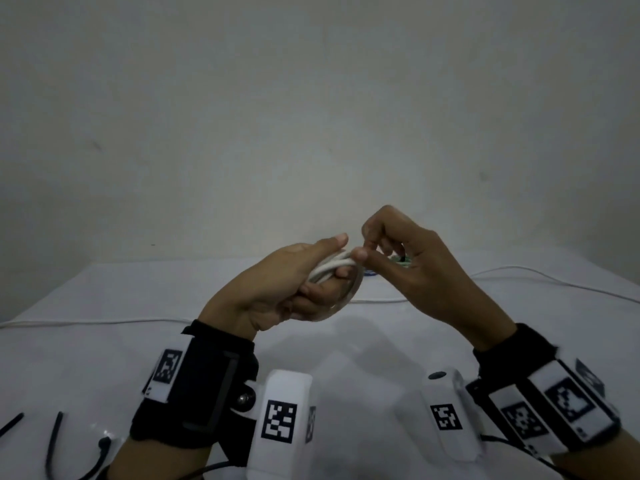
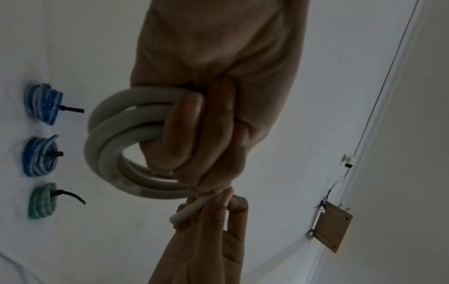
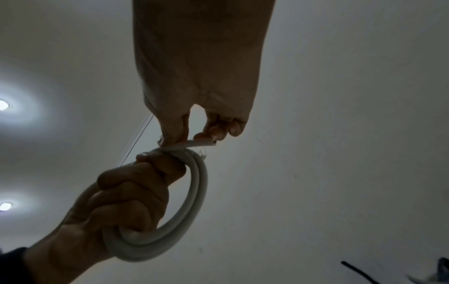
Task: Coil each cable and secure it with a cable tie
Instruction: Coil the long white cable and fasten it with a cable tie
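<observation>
I see one white cable (image 2: pixel 126 138) wound into a coil of about three loops, held up in the air above the bench (image 1: pixel 104 348), near the middle of the scene. My left hand (image 1: pixel 277 289) is the grip on it: fingers curled through the coil, thumb laid across the top. My right hand (image 1: pixel 408 258) pinches the cable's free end (image 3: pixel 194 143) between thumb and fingertips, just right of the coil and touching its top.

Behind the hands, at the far side of the bench, three finished coils lie in a row: two blue coils (image 2: pixel 43 103) and one green coil (image 2: pixel 41 201), each with a black cable tie tail (image 2: pixel 73 110) sticking out. On the near left of the bench I count two loose black cable ties (image 1: pixel 53 441). One thin white wire (image 1: pixel 86 322) runs across the bench from left to right.
</observation>
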